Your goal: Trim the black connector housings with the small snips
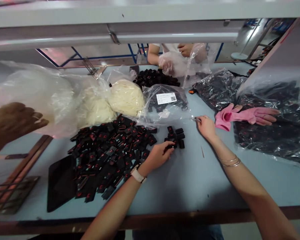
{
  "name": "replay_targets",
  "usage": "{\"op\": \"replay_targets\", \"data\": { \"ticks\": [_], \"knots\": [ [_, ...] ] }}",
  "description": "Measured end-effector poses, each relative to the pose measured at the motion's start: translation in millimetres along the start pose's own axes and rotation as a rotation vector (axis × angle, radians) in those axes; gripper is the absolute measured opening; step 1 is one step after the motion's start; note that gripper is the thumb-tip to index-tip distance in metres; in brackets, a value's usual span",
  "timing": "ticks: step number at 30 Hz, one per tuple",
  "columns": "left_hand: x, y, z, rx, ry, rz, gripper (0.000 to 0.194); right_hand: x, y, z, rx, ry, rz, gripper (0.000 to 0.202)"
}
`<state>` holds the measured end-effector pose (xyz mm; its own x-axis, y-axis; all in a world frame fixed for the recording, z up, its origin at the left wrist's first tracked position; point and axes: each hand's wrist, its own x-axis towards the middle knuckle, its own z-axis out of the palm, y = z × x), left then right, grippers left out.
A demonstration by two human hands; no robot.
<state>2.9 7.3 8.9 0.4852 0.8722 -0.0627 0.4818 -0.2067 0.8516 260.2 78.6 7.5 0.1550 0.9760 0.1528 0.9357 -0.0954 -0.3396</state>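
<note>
My left hand (pixel 158 156), with a pale watch on its wrist, is closed at the near side of a small group of black plastic parts (pixel 180 136). Its thumb and forefinger pinch one small black part (pixel 174 144), mostly covered by the fingers. Farther right, my right hand (pixel 205 127) rests closed on the blue-grey table (pixel 190 180). The tip of a thin metal tool (pixel 197 119) pokes out from its fingers; the rest is hidden. Left of my left hand spreads a large heap of black parts with red marks (pixel 110 153).
A labelled clear bag (pixel 165 100) and bags of cream-coloured pieces (pixel 127 98) lie behind the heap. A black tray (pixel 61 183) is at left, pink gloves (pixel 250 116) on black bags at right. Another person's hand (pixel 17 123) reaches in left; a co-worker (pixel 170 55) handles plastic opposite.
</note>
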Motion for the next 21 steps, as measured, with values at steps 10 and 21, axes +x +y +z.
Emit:
{"op": "replay_targets", "data": {
  "ticks": [10,21],
  "knots": [
    [4,-2,-2.9,-0.265,0.1,-0.022,0.031,-39,-54,-12,0.897,-0.313,-0.201,0.023],
    [2,-1,0.1,-0.122,0.167,0.017,0.022,-64,-79,-32,0.531,-0.494,-0.431,0.04]
  ]
}}
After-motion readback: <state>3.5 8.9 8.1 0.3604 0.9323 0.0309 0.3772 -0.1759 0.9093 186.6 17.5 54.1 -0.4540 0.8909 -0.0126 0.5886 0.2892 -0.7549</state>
